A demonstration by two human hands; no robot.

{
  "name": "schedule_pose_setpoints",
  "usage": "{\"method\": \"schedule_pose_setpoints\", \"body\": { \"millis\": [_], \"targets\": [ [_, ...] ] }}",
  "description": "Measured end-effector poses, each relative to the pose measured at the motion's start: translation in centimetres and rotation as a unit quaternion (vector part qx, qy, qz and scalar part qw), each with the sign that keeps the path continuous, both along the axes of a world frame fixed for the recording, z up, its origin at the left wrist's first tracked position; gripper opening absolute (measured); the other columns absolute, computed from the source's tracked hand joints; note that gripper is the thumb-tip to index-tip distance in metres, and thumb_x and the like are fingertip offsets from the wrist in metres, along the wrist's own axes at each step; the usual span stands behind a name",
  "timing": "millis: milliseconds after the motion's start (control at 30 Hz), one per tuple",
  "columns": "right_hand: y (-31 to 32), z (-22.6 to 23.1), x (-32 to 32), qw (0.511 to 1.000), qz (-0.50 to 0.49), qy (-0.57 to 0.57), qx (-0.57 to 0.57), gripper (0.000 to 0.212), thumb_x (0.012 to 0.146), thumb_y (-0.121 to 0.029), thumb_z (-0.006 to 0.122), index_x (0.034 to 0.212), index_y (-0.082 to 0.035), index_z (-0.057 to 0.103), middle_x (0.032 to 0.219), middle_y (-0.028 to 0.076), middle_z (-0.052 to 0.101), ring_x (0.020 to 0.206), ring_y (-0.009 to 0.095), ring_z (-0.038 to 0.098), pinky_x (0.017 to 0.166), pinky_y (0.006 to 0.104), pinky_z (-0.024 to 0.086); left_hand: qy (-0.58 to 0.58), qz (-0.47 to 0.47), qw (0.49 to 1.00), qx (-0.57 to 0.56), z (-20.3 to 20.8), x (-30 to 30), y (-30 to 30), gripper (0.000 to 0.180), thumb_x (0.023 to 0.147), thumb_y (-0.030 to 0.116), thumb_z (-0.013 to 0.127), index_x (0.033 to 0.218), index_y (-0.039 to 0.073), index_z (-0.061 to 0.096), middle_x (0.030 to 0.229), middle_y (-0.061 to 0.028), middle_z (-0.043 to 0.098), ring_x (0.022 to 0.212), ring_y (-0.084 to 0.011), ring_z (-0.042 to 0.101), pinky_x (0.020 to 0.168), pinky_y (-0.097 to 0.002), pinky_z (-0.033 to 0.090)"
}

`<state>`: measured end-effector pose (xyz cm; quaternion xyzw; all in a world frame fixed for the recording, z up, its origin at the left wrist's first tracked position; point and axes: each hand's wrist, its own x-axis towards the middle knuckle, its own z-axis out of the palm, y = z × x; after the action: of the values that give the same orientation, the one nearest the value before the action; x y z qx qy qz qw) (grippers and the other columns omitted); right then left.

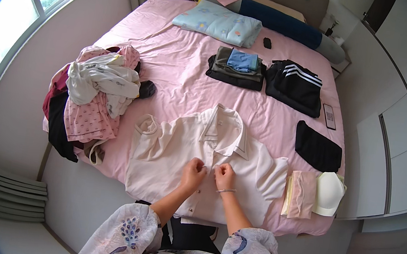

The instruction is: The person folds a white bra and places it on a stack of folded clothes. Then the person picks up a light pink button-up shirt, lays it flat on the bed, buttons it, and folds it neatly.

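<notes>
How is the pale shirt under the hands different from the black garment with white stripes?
The pale shirt is spread out, while the striped black garment is folded compactly. The shirt covers more of the bed than the black garment. The left hand and right hand are at the shirt's front; neither is near the black garment. Both lie on the pink sheet.

I've got a bed (164, 53) w/ pink sheet (177, 89). Pale shirt (212, 154) laid out at near edge; I see messy clothes pile (90, 115) on L, folded clothes (293, 90) R of ctr, phone (329, 117) nr R edge, bra (328, 193) nr R corner, pale-blue quilt (219, 22) twd far end.
</notes>
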<state>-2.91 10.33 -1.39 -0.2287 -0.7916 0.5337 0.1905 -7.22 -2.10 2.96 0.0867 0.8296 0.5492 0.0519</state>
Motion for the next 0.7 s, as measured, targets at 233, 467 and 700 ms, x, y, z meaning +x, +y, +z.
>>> {"method": "schedule_pose_setpoints", "body": {
  "millis": [233, 467, 700],
  "targets": [
    [2.1, 0.9, -2.4, 0.992, -0.005, 0.067, 0.106, 0.015, 0.083, -0.013, 0.056, 0.082, 0.001, 0.061, 0.062, 0.007, 0.061, 0.048, 0.013, 0.056, 0.047, 0.0278, 0.046, 0.047, 0.004, 0.978, -0.204, 1.7, -2.6, 3.1, 0.029, 0.068, 0.023, 0.067, 0.083, 0.005, 0.050, 0.088, -0.0152, 0.056, 0.080, -0.0329, 0.057, 0.068, -0.0405, 0.046],
    [1.6, -1.3, -5.2, 0.985, 0.007, -0.132, 0.115, 0.012, 0.073, -0.012, 0.063, 0.067, -0.001, 0.061, 0.060, 0.013, 0.062, 0.050, 0.021, 0.060, 0.052, 0.0332, 0.049, -0.058, -0.012, 0.994, -0.088, -1.4, -4.1, 1.3, 0.016, 0.072, 0.017, 0.062, 0.079, 0.003, 0.059, 0.076, -0.0133, 0.059, 0.072, -0.0302, 0.058, 0.062, -0.0385, 0.046],
    [0.6, -1.0, -6.8, 0.960, 0.008, -0.209, 0.188, 0.007, 0.067, -0.008, 0.059, 0.066, -0.002, 0.055, 0.069, 0.019, 0.060, 0.067, 0.034, 0.059, 0.064, 0.0415, 0.048, 0.021, 0.023, 0.991, -0.131, -1.3, -4.0, 2.1, 0.015, 0.074, 0.019, 0.062, 0.082, 0.006, 0.065, 0.080, -0.0112, 0.062, 0.071, -0.0258, 0.060, 0.065, -0.0356, 0.047]
  ]
}}
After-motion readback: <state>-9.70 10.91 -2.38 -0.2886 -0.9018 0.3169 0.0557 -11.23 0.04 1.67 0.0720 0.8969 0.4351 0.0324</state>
